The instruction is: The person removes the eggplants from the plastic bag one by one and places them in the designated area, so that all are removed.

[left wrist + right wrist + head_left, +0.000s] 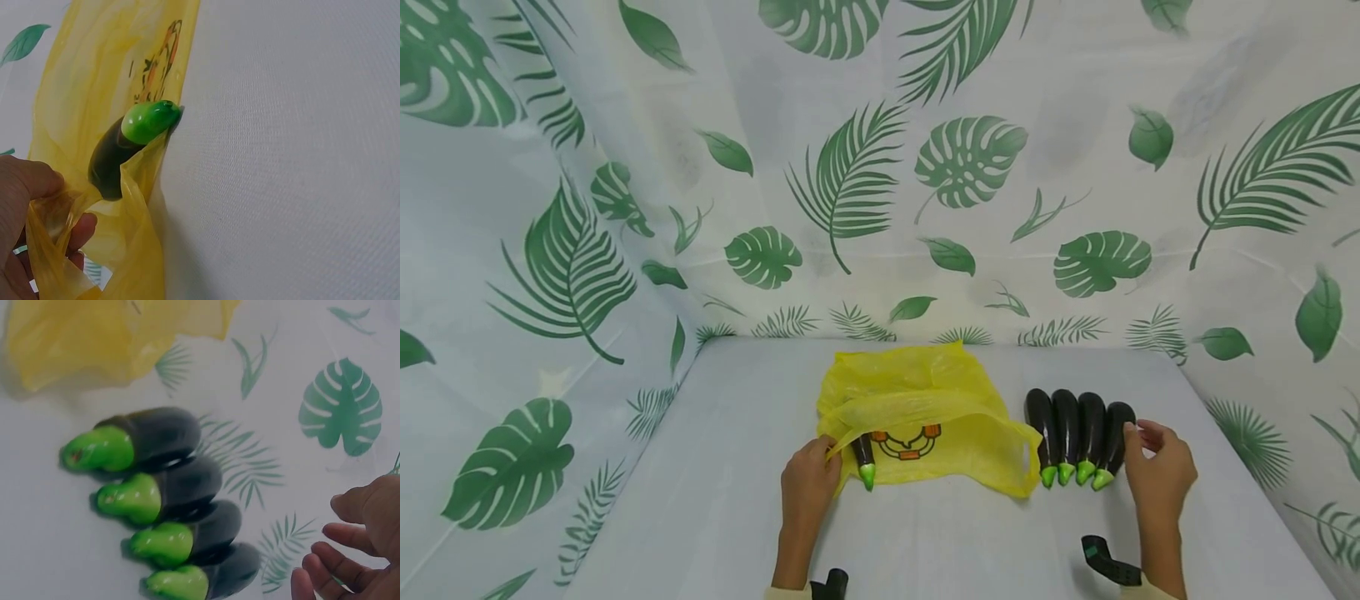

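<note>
My left hand (pixel 808 479) pinches the edge of a yellow plastic bag (pixel 917 408) at its mouth, thumb and fingers closed on the film in the left wrist view. Inside that mouth lies a toy eggplant (pixel 109 159), its green stem end (pixel 150 122) poking out toward me and its far part hidden by the bag. To the right, several black eggplants (pixel 1065 429) lie side by side, green ends toward me. Beside the rightmost eggplant (pixel 1117 433) is my right hand (pixel 1165 467); the right wrist view shows its fingers (pixel 337 562) loosely bent and apart from the row.
The bag lies flat on a white table (pixel 737 517), its right handle close to the leftmost eggplant of the row. A leaf-printed cloth (pixel 865 208) rises behind and at both sides. Black wrist devices (pixel 1108 562) sit on both forearms.
</note>
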Available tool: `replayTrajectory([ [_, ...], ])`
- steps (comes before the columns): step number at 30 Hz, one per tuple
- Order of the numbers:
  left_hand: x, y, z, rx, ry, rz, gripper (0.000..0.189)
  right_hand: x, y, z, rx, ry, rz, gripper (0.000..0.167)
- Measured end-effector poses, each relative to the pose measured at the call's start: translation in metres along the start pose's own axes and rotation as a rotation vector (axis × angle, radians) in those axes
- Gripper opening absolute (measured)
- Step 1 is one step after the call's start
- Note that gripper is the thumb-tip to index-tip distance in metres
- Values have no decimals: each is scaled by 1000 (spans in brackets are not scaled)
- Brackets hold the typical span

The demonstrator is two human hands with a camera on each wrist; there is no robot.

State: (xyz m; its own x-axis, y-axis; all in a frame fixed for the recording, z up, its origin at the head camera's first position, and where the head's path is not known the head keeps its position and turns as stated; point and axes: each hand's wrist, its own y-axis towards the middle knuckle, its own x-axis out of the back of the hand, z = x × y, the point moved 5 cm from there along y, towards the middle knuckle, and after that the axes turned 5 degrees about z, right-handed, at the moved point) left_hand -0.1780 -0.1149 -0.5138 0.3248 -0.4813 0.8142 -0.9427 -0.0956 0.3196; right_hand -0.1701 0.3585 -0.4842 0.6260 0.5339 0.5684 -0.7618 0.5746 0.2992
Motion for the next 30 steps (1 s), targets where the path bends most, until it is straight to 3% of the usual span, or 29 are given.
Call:
replayTrajectory([
  [4,0,1,0,-4,-5,0,7,2,-4,21,72,49,-38,32],
  [8,0,1,1,-8,-10,1,7,1,-12,48,228,126,-23,26],
  [15,-1,-1,0,0,-16,9,9,-14,-35,92,527,293,186,21],
  [20,0,0,-2,-10,-15,-9,9,-42,-66,118,723,492,423,28],
  [24,0,0,-3,-13,-16,-18,9,-78,-100,129,703,545,631,24],
  [30,-2,-1,-3,-10,-13,-20,7,-131,-135,125,467,428,875,16],
])
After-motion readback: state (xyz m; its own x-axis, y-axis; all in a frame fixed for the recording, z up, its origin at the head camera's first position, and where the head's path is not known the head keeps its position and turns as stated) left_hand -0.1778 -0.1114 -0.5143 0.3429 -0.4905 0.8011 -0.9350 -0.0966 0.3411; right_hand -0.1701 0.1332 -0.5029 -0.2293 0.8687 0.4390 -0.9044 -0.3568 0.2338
